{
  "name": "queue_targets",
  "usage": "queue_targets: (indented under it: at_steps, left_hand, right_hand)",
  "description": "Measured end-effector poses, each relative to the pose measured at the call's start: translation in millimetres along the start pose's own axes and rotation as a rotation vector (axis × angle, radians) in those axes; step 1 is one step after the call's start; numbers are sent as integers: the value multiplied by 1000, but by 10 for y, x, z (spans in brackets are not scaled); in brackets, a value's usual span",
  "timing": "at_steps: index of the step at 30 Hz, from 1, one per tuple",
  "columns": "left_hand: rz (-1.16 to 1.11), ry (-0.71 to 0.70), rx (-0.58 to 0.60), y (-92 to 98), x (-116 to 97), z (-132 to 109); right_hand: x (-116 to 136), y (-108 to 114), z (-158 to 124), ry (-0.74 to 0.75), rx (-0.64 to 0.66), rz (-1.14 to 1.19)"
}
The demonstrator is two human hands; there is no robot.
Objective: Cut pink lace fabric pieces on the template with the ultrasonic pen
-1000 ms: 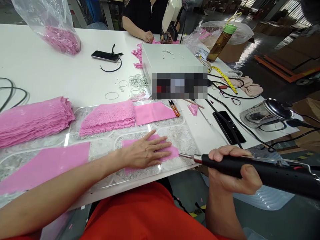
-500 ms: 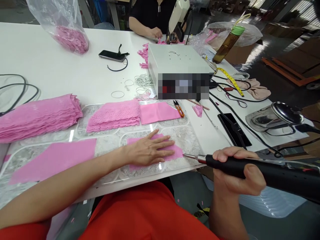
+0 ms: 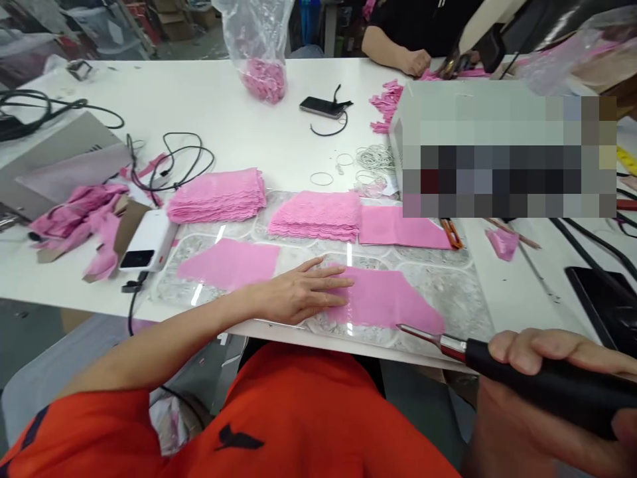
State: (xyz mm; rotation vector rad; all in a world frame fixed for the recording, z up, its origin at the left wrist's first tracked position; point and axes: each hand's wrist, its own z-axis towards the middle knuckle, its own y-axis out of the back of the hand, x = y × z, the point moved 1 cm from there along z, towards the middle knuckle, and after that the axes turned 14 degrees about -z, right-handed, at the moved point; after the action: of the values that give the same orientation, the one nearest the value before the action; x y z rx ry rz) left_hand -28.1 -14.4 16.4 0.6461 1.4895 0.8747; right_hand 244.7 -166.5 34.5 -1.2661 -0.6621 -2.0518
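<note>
My left hand (image 3: 308, 292) lies flat, fingers spread, over the left edge of a pink fabric piece (image 3: 383, 299) on the patterned clear mat (image 3: 472, 305). My right hand (image 3: 552, 378), cut off by the frame edge, is wrapped around a black-handled tool (image 3: 537, 385) with a thin metal tip. That tip is at the piece's lower edge, towards its right end. Another pink piece (image 3: 233, 262) lies flat left of my left hand. Behind are two stacks of pink lace (image 3: 219, 192) and a folded pink piece (image 3: 398, 226) with orange snips (image 3: 450, 234) at its right end.
A box-shaped machine (image 3: 478, 106), partly blurred, stands at the back right, with loose elastic cords (image 3: 373, 158) beside it. A white power bank (image 3: 149, 240), cables and pink scraps lie left. A phone (image 3: 323, 106) and bag (image 3: 263, 73) lie behind. Across the table sits a person (image 3: 418, 40).
The view has swung left. My left hand has slid from the middle of the pink piece to its left edge. The tool's tip has gone from the right corner to the lower edge.
</note>
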Motion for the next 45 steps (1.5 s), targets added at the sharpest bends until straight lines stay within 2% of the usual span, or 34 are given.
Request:
queue_targets:
  at_steps: [3, 7, 10, 15, 28, 38, 45]
  left_hand:
    - [-13, 34, 7, -46, -14, -69]
    - [-25, 24, -17, -96, -24, -108]
    - [-32, 11, -52, -129, -16, -140]
    - [-51, -9, -66, -183, 8, -208]
    - [-7, -15, -62, -225, 12, -244]
    - [9, -19, -75, -249, 28, -255]
    - [19, -50, -104, -246, 27, -260]
  right_hand:
    - [39, -223, -66, -52, 62, 196]
    - [74, -453, -127, -15, 176, 243]
    - [103, -572, -147, -20, 221, 243]
    - [173, -711, -176, -67, 286, 376]
    - [136, -822, -214, -52, 340, 407]
    - [149, -828, -250, -70, 356, 394]
    - [152, -840, -245, -12, 405, 405]
